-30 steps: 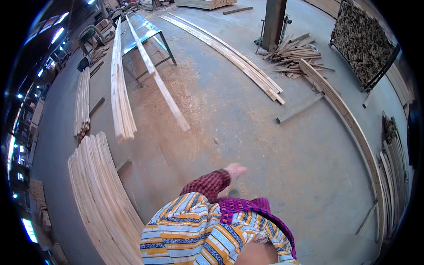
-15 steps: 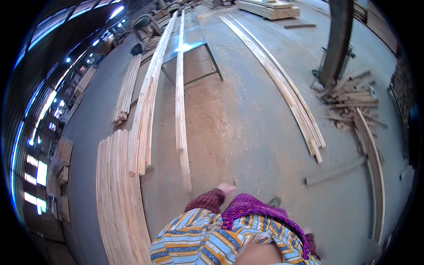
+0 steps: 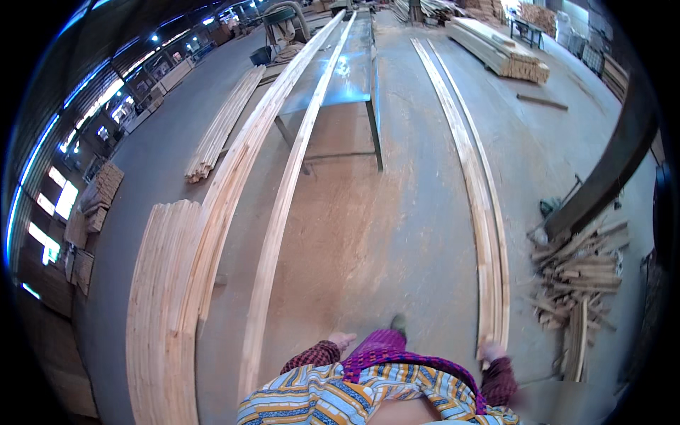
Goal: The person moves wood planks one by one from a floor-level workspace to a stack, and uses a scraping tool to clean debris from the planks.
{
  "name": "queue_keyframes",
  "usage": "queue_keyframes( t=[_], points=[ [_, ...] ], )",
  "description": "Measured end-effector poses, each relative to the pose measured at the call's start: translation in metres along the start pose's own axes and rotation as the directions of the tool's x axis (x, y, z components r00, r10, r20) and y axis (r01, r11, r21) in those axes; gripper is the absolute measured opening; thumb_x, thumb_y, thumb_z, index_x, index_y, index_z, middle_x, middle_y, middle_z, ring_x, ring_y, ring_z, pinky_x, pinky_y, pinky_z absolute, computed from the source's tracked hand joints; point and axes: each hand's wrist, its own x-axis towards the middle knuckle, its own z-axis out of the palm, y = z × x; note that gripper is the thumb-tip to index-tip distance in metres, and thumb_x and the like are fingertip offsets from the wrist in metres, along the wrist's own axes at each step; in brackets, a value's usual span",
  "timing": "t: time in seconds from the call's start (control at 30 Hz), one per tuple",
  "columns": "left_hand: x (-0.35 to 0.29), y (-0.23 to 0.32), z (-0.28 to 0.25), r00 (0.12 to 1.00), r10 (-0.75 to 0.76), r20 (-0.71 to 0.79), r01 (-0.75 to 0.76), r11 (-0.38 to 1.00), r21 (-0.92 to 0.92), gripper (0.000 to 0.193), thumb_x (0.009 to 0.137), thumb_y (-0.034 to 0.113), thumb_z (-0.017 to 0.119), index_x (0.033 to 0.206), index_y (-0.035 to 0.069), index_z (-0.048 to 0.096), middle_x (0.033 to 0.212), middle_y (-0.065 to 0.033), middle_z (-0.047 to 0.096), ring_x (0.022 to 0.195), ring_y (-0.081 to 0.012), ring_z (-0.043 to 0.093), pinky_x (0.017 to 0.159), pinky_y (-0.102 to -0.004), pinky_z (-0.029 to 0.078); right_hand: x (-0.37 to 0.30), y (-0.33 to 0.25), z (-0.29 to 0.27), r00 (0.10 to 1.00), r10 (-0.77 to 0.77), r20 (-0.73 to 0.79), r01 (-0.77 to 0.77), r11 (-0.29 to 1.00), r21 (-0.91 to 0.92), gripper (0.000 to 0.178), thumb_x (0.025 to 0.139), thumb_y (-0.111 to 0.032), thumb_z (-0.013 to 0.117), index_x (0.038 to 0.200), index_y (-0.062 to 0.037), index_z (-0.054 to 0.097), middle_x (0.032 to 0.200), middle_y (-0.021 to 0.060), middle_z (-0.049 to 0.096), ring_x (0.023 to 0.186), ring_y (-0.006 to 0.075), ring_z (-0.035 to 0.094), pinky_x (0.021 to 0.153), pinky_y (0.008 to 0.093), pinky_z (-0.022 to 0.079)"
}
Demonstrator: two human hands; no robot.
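Note:
My left hand [image 3: 343,340] is low in front of me, its fingers loosely stretched out with nothing seen in them. To its left lies the near part of a long narrow board [image 3: 289,202], apart from the hand. My right hand [image 3: 494,350] is over the near ends of a few long thin boards [image 3: 484,273] on the right. Its fingers are small and blurred, and whether they touch the wood cannot be made out. A longer run of boards [image 3: 237,152] slants from a metal table [image 3: 340,92] to a wide stack of boards [image 3: 159,283] at the left.
Another bundle of boards [image 3: 225,120] lies at the far left. A dark post [image 3: 613,163] rises on the right beside a heap of wood offcuts [image 3: 581,273]. A pile of planks [image 3: 499,51] stands far right. Sawdust [image 3: 340,234] covers the floor ahead.
I have moved forward and the view has swung. My right hand has come into sight at the near ends of the right boards. The metal table and the boards appear nearer.

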Motion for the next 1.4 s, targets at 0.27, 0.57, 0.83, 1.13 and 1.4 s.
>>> queue_keyframes(
  t=[0.27,0.57,0.83,1.13,1.4],
  points=[
    [0.082,0.426,-0.046,0.896,0.426,-0.126,-0.439,0.894,-0.096,0.039,0.094,0.043,0.063,0.102,0.007,0.071,0.076,-0.0032,0.063,0.065,-0.0154,0.052,0.055,-0.0364,0.044,0.119,-0.011,-0.01,0.99,0.029,0.14,-0.009,0.991,-0.135,0.053,0.086,-0.052,0.06,0.105,-0.0057,0.076,0.107,0.0224,0.073,0.105,0.0377,0.068,0.092,0.0453,0.053],
    [0.23,0.556,-0.144,0.891,0.44,-0.112,-0.34,0.811,0.476,0.05,0.09,0.05,0.063,0.094,0.002,0.075,0.089,-0.0172,0.075,0.084,-0.027,0.07,0.074,-0.0411,0.054,0.395,-0.201,-0.247,0.949,-0.118,0.291,0.214,0.921,-0.325,0.053,0.09,-0.048,0.049,0.103,-0.0047,0.075,0.112,0.0241,0.071,0.107,0.0391,0.067,0.093,0.0466,0.051],
    [0.27,0.778,-0.264,0.677,0.205,-0.707,-0.53,0.802,-0.275,0.038,0.082,0.031,0.079,0.107,0.003,0.073,0.106,-0.0089,0.073,0.099,-0.0195,0.067,0.088,-0.0364,0.053,0.642,-0.506,-0.548,0.873,-0.424,-0.243,0.454,0.888,0.08,0.038,0.092,-0.035,0.059,0.091,0.001,0.07,0.066,0.0076,0.063,0.059,0.0185,0.061,0.053,0.0362,0.048],
    [0.366,1.018,-0.573,0.315,0.176,-0.933,-0.409,0.912,0.034,0.033,0.083,0.031,0.073,0.088,0.001,0.062,0.079,-0.0131,0.063,0.077,-0.0252,0.06,0.075,-0.0387,0.05,0.742,-0.683,-0.644,0.915,-0.399,0.053,0.402,0.897,-0.185,0.055,0.089,-0.051,0.059,0.119,-0.0077,0.071,0.117,0.0214,0.071,0.114,0.0346,0.066,0.099,0.043,0.049],
    [0.365,1.058,-0.694,0.089,0.001,-0.996,0.431,0.901,0.039,0.085,0.071,0.044,0.083,0.14,0.004,0.053,0.135,-0.0223,0.061,0.126,-0.0341,0.059,0.104,-0.0419,0.05,0.822,-0.758,-0.698,0.907,-0.141,0.396,0.283,0.902,-0.326,0.062,0.091,-0.053,0.055,0.122,-0.0012,0.069,0.118,0.0227,0.07,0.11,0.0362,0.068,0.094,0.0437,0.052]
  ],
)
